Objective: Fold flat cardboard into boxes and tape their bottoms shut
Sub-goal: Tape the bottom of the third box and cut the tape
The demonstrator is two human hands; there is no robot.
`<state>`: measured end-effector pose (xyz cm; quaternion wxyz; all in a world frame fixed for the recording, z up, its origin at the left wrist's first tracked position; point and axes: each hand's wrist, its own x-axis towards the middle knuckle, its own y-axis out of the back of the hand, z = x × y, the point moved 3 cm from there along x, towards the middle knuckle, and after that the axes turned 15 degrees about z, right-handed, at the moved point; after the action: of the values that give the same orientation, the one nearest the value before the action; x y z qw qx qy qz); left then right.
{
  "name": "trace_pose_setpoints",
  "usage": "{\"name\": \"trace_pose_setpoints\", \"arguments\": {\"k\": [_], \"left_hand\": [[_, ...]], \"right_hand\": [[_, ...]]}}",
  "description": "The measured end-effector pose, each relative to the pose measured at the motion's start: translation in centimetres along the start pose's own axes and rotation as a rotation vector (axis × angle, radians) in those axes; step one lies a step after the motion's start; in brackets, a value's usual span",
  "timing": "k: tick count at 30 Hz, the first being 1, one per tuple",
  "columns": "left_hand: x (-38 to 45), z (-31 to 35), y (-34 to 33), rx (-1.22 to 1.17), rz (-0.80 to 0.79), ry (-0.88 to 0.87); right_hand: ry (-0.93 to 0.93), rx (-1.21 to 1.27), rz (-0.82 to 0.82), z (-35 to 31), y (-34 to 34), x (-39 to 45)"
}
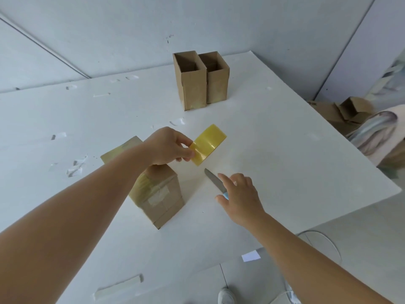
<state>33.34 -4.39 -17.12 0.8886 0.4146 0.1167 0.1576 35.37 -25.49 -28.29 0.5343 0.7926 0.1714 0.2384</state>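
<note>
My left hand grips a yellow roll of tape and holds it above the white table. Below my left forearm stands a cardboard box with its taped bottom facing up. My right hand hovers with spread fingers over a knife that lies on the table; its light blue handle is mostly hidden under the palm. Whether the hand touches the knife I cannot tell. Two folded boxes stand open-topped side by side at the far side of the table.
Scraps of clear tape are stuck on the table's left part, and a strip near its front edge. Loose cardboard lies past the table's right edge. A shoe and a white cable show on the floor below.
</note>
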Motion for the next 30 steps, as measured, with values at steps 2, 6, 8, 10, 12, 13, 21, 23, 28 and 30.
{"name": "trace_pose_setpoints", "arguments": {"k": [2, 6, 8, 10, 12, 13, 21, 23, 28, 30], "left_hand": [[-0.1, -0.1, 0.0, -0.011, 0.0, -0.002], [0.0, -0.2, -0.1, -0.028, 0.003, 0.002], [0.1, -0.2, 0.0, -0.038, 0.006, 0.011], [0.2, -0.3, 0.0, -0.04, 0.007, 0.021], [0.2, -0.3, 0.0, -0.041, 0.0, 0.022], [0.3, -0.3, -0.1, -0.044, -0.001, 0.021], [0.1, -0.2, 0.0, -0.056, 0.022, 0.018], [0.0, -0.2, 0.1, -0.048, 0.024, 0.017], [-0.1, -0.2, 0.1, -0.051, 0.031, 0.002], [-0.1, -0.2, 0.1, -0.061, 0.035, -0.003]], "right_hand": [[-0.032, -0.027, -0.07, 0.3, -0.6, -0.6], [-0.054, -0.075, -0.074, 0.2, -0.5, -0.6], [-0.071, -0.045, -0.041, 0.0, 0.2, -0.4], [-0.086, 0.045, -0.005, -0.4, 1.4, -0.6], [-0.081, 0.122, 0.032, -0.9, 3.0, -1.1], [-0.065, 0.141, 0.048, -1.2, 3.8, -1.4], [0.063, 0.179, 0.13, -3.5, 9.5, -2.8], [0.081, 0.141, 0.164, -4.0, 10.4, -2.7], [0.21, -0.05, 0.167, -6.3, 11.6, -1.5], [0.24, -0.116, 0.141, -7.2, 11.8, -1.1]]}}
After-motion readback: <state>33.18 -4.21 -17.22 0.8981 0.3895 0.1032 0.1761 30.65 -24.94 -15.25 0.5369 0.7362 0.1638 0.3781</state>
